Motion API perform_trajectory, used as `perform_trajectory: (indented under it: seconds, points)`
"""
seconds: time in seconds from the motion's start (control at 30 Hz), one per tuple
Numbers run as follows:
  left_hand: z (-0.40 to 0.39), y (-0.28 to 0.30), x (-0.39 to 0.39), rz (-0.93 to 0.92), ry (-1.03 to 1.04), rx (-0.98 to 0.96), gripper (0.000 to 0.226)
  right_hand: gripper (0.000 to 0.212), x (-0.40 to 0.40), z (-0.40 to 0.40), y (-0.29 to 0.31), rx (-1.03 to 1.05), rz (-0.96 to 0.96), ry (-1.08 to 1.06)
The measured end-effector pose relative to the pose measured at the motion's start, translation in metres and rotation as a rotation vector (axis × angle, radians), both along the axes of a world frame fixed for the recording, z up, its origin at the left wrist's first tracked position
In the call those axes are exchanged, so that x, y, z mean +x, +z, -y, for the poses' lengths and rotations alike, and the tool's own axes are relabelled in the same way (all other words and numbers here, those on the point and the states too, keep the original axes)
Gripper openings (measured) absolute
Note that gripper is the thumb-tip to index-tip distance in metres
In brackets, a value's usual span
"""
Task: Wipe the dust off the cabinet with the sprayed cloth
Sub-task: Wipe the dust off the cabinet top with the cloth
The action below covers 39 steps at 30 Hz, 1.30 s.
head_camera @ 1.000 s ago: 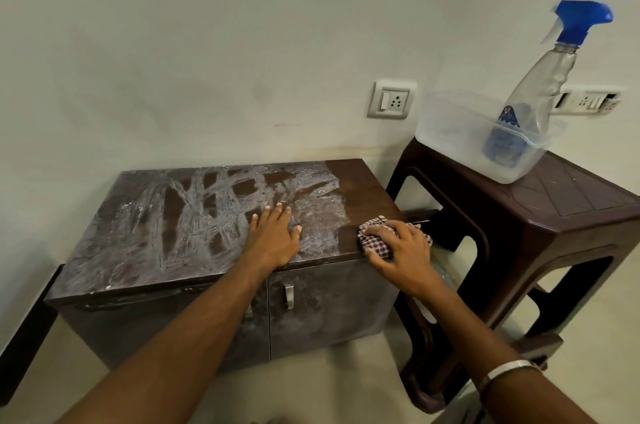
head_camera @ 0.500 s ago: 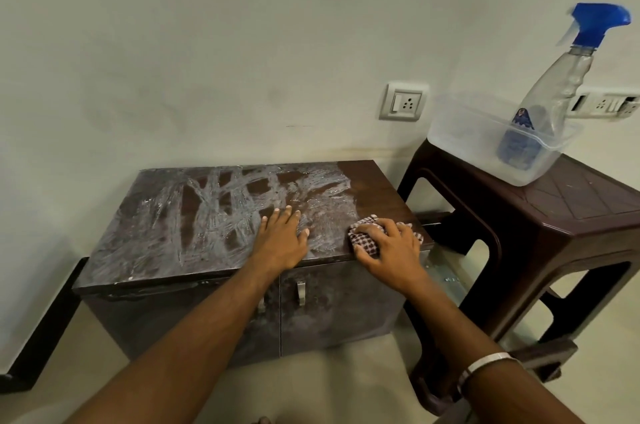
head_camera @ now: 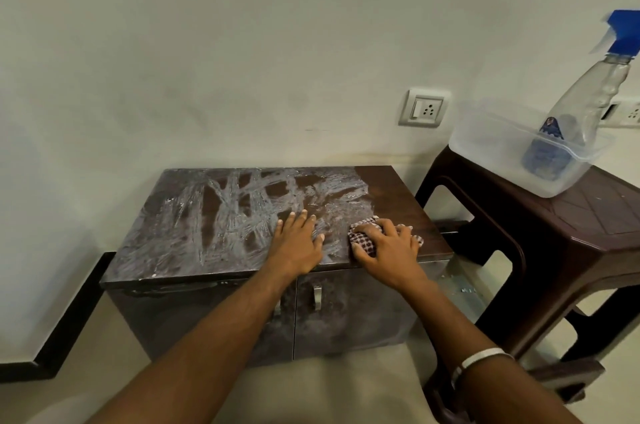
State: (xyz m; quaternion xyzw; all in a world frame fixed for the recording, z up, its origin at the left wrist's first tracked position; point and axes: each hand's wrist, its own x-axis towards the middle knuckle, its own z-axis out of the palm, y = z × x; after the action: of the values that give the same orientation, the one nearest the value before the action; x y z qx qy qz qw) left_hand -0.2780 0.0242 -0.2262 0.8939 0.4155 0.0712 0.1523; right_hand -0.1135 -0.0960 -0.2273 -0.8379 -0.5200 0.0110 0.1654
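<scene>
At frame centre, the right hand (head_camera: 391, 250) presses the checked cloth (head_camera: 363, 242) onto the dusty cabinet (head_camera: 207, 216), fingers curled over it; the left hand (head_camera: 298, 243) lies flat beside. Upper right, a clear tub (head_camera: 491, 146) holds a spray bottle (head_camera: 585, 105)

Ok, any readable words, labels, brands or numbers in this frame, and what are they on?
No text can be read anywhere.
Clear plastic spray bottle with blue trigger: its blue label shows a mark too blurred to read.
White wall socket with switch: no lettering visible.
</scene>
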Motion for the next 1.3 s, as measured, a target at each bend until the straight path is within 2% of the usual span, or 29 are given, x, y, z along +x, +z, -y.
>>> perform_trajectory:
  seconds: [0.2,0.4,0.63,0.8,0.93,1.03,1.13,1.3]
  points:
    - [-0.004,-0.002,0.001,0.003,0.008,0.003,0.060,0.052,0.000,0.007,-0.006,0.044,0.051,0.136]
    - [-0.006,-0.003,0.002,0.006,0.006,-0.008,0.060,0.047,0.002,-0.012,0.000,-0.022,-0.017,0.009]
    - [-0.009,-0.005,0.006,0.009,0.008,-0.011,0.060,0.059,0.008,-0.004,-0.005,0.023,0.045,0.115]
    - [-0.013,-0.007,0.005,0.008,0.007,0.000,0.059,0.048,0.005,-0.023,0.001,-0.019,0.005,0.030]
    - [-0.016,-0.007,0.007,0.014,0.009,-0.008,0.059,0.050,0.008,-0.012,0.003,0.000,0.011,0.191]
    - [-0.018,-0.008,0.007,0.017,0.007,0.004,0.059,0.053,0.023,-0.006,0.013,-0.071,-0.058,0.290]
    - [-0.018,-0.009,0.008,0.017,0.007,0.004,0.059,0.058,0.030,-0.009,0.020,-0.162,-0.082,0.317]
    - [-0.020,-0.009,0.010,0.014,0.015,0.017,0.060,0.061,0.026,-0.018,0.020,-0.135,-0.066,0.283]
